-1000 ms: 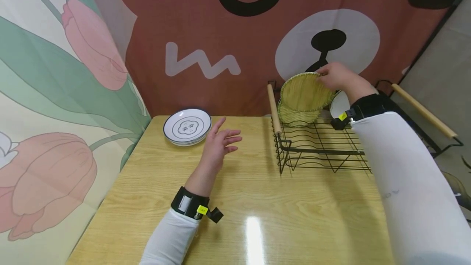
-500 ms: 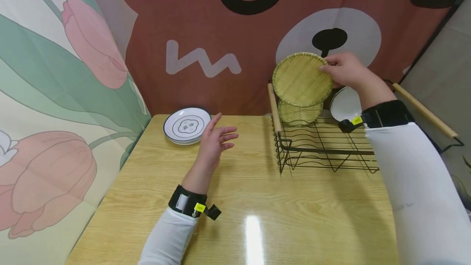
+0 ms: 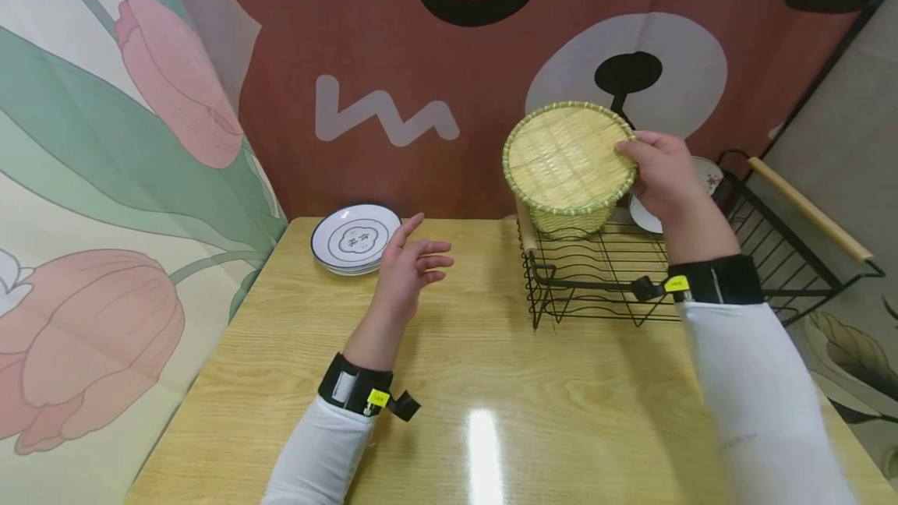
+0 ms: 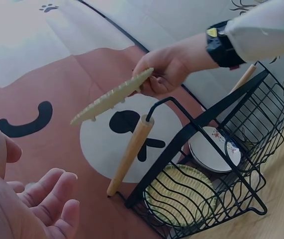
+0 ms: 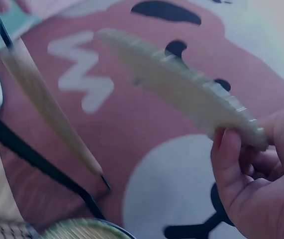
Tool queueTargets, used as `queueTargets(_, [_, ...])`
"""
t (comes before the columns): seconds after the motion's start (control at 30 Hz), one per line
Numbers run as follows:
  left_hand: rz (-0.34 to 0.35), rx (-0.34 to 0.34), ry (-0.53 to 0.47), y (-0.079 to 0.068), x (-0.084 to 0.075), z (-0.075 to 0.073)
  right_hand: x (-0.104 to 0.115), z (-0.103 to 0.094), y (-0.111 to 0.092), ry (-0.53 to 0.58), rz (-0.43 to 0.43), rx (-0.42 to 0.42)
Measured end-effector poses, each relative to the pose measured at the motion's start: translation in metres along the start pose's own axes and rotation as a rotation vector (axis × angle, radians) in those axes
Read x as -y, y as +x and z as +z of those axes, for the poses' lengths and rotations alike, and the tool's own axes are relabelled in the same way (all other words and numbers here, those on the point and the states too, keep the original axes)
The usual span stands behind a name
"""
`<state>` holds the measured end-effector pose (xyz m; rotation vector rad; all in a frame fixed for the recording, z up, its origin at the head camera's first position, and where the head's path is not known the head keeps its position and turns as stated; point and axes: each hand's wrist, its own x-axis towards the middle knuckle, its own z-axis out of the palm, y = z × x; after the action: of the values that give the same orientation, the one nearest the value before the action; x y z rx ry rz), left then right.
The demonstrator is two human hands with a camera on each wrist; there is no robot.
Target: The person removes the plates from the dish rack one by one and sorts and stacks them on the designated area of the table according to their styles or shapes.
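My right hand (image 3: 665, 178) pinches the right edge of a round woven bamboo tray (image 3: 570, 160), thumb on its near face. The tray is lifted above a black wire dish rack (image 3: 589, 284) and tilted toward the head camera. In the left wrist view the same tray appears nearly edge-on, clear of the rack. Behind it, a second woven tray (image 4: 179, 194) stands in the rack, partly hidden in the head view. My left hand (image 3: 408, 270) is held over the table with fingers loosely spread, holding nothing. It is just right of a stack of white blue-rimmed plates (image 3: 358, 238).
A white dish with a floral pattern (image 4: 214, 149) leans in the rack beside the second tray. The rack has wooden handles (image 3: 810, 210) at both ends. A printed cloth (image 3: 393, 37) hangs right behind the wooden table (image 3: 449, 365).
My right hand has lifted the woven tray up out of the rack and drawn it leftward and nearer, tilting its face upward. The left hand has shifted slightly left.
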<state>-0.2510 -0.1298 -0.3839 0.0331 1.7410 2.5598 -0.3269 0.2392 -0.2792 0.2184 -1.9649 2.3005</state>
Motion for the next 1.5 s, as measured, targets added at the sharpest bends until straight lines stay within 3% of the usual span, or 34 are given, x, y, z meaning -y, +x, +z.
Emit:
queueTargets(0.2, [0.022, 0.005, 0.005, -0.002, -0.005, 0.0, -0.02, 0.017, -0.024, 0.233, 0.018, -0.04])
queueTargets(0.3, [0.022, 0.012, 0.006, -0.003, -0.006, -0.001, -0.028, 0.024, -0.036, 0.296, 0.032, -0.039])
queueTargets(0.83, [0.017, 0.006, 0.02, -0.006, -0.011, 0.0, -0.055, 0.042, -0.068, 0.505, 0.054, -0.051])
queueTargets(1.17, [0.013, 0.012, 0.013, -0.009, -0.014, 0.0, -0.068, 0.052, -0.072, 0.531, 0.047, -0.009])
queueTargets(1.5, [0.028, 0.055, 0.003, -0.017, -0.018, 0.007, -0.066, 0.077, -0.083, 0.453, 0.048, 0.012])
